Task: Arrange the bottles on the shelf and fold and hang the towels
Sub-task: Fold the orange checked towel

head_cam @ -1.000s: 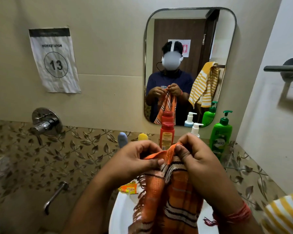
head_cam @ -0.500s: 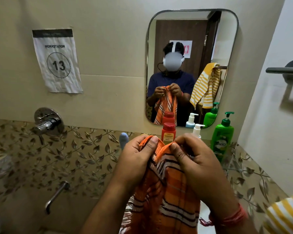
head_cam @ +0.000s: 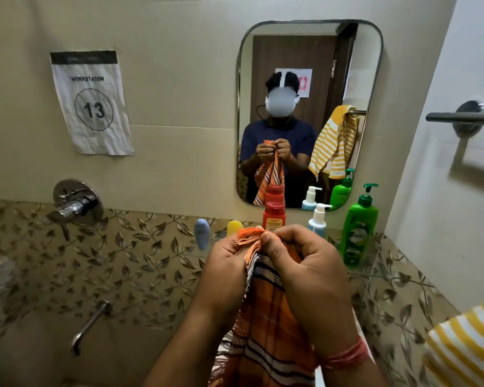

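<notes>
An orange striped towel hangs down in front of me, its top corners pinched together between my left hand and my right hand. Behind the hands a glass shelf carries a red bottle, a white pump bottle, a green pump bottle, a small blue bottle and a yellow one. A yellow striped towel shows at the lower right edge.
A mirror hangs above the shelf. A bare metal towel bar sticks out from the right wall. A mixer tap and spout are on the left wall, under a paper sign.
My hands have brought the towel's top edges closer together and bunched them. The sink and small orange packet seen earlier are now hidden behind the hands and towel.
</notes>
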`<act>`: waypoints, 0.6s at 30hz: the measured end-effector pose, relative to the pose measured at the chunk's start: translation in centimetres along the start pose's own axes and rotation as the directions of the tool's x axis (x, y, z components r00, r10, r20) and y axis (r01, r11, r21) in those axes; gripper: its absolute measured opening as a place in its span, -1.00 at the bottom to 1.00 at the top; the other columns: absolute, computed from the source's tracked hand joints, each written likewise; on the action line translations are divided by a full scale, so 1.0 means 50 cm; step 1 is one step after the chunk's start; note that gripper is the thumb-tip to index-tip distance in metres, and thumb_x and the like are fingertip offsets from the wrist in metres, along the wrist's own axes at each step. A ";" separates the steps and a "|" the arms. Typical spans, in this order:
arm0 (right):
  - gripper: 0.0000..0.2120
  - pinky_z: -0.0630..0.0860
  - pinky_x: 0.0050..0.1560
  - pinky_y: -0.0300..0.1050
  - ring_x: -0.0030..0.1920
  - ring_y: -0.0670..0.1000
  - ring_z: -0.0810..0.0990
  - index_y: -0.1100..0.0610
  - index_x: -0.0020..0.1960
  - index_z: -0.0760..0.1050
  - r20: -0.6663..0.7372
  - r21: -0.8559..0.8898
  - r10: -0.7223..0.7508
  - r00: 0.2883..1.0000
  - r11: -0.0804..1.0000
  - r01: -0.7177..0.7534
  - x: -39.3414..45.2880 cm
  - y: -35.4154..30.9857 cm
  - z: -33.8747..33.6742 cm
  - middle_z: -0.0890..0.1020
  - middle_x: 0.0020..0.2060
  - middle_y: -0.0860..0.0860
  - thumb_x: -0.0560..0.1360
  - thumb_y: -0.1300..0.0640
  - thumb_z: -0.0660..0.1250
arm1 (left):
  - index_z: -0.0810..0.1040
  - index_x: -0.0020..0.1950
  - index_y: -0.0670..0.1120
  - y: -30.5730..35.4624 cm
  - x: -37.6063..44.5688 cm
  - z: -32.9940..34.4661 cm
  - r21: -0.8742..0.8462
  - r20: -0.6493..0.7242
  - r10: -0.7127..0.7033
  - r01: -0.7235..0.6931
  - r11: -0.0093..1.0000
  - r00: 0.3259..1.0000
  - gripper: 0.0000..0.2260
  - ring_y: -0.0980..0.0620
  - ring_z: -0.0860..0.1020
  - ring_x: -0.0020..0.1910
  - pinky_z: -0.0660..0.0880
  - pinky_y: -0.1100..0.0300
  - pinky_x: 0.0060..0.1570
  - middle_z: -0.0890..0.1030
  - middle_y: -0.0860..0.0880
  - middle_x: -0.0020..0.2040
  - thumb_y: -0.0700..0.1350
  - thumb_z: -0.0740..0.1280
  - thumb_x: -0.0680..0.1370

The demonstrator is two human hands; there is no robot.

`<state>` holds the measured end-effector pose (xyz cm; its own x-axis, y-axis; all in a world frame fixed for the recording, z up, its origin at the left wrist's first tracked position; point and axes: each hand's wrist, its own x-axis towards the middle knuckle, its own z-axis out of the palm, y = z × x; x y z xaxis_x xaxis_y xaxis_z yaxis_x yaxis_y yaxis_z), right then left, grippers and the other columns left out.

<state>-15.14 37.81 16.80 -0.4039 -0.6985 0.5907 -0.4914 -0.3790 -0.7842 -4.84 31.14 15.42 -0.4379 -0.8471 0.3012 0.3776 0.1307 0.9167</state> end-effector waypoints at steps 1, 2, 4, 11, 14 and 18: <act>-0.89 0.60 -0.22 -0.23 -0.20 -0.15 0.66 -0.04 -0.15 0.62 -0.012 -0.020 -0.009 1.000 1.000 0.009 -0.001 -0.001 0.001 0.68 -0.25 -0.16 0.50 -0.04 0.39 | 0.69 -0.04 -0.17 -0.003 -0.002 0.000 0.006 -0.010 0.006 -0.006 1.000 1.000 -0.77 -0.15 0.69 -0.08 0.62 0.03 -0.09 0.70 -0.26 -0.09 -0.20 0.24 0.64; -0.89 0.57 -0.25 -0.27 -0.21 -0.16 0.65 -0.04 -0.15 0.62 -0.017 -0.038 -0.020 1.000 0.999 0.019 -0.002 -0.002 0.003 0.68 -0.26 -0.16 0.50 -0.04 0.39 | 0.69 -0.05 -0.16 -0.004 -0.006 -0.001 0.009 -0.018 0.009 -0.009 1.000 1.000 -0.76 -0.15 0.69 -0.08 0.60 0.04 -0.10 0.70 -0.23 -0.11 -0.20 0.23 0.64; -0.89 0.54 -0.29 -0.32 -0.22 -0.16 0.65 -0.04 -0.16 0.61 -0.011 -0.081 -0.042 0.999 0.996 0.041 -0.004 -0.002 0.006 0.67 -0.27 -0.17 0.50 -0.03 0.39 | 0.70 -0.06 -0.14 -0.006 -0.009 -0.004 0.003 -0.034 0.003 -0.003 1.000 0.999 -0.74 -0.14 0.69 -0.07 0.59 0.05 -0.10 0.71 -0.20 -0.11 -0.20 0.22 0.65; -0.85 0.51 -0.36 -0.21 -0.27 -0.12 0.60 -0.03 -0.21 0.54 -0.039 -0.236 -0.122 0.992 0.966 0.109 -0.005 0.004 0.015 0.59 -0.39 -0.13 0.51 -0.03 0.40 | 0.63 0.15 -0.21 -0.010 -0.025 -0.018 -0.077 0.032 0.007 -0.004 0.997 0.999 -0.63 -0.27 0.65 0.14 0.57 -0.13 0.14 0.67 -0.31 0.09 0.07 0.26 0.60; -0.85 0.43 -0.41 -0.31 -0.28 -0.12 0.56 -0.02 -0.21 0.50 -0.040 -0.294 -0.148 0.988 0.947 0.130 -0.006 0.007 0.019 0.54 -0.41 -0.13 0.50 -0.02 0.38 | 0.65 0.11 -0.17 -0.011 -0.029 -0.018 0.007 0.033 0.056 -0.057 0.998 0.998 -0.69 -0.25 0.67 0.09 0.59 -0.11 0.09 0.69 -0.26 0.04 0.04 0.34 0.55; -0.79 0.42 -0.40 -0.29 -0.30 -0.12 0.52 -0.02 -0.21 0.43 -0.064 -0.276 -0.137 0.989 0.954 0.114 -0.007 0.014 0.023 0.50 -0.40 -0.12 0.46 -0.09 0.39 | 0.66 0.00 -0.20 -0.009 -0.026 -0.020 -0.014 -0.020 0.068 -0.068 0.998 0.998 -0.74 -0.21 0.69 -0.03 0.60 -0.03 -0.02 0.69 -0.27 -0.06 -0.01 0.33 0.57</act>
<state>-14.45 37.11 15.84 -0.3814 -0.6001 0.7032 -0.7281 -0.2737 -0.6285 -3.61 31.66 14.32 -0.3953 -0.8462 0.3573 0.4181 0.1805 0.8903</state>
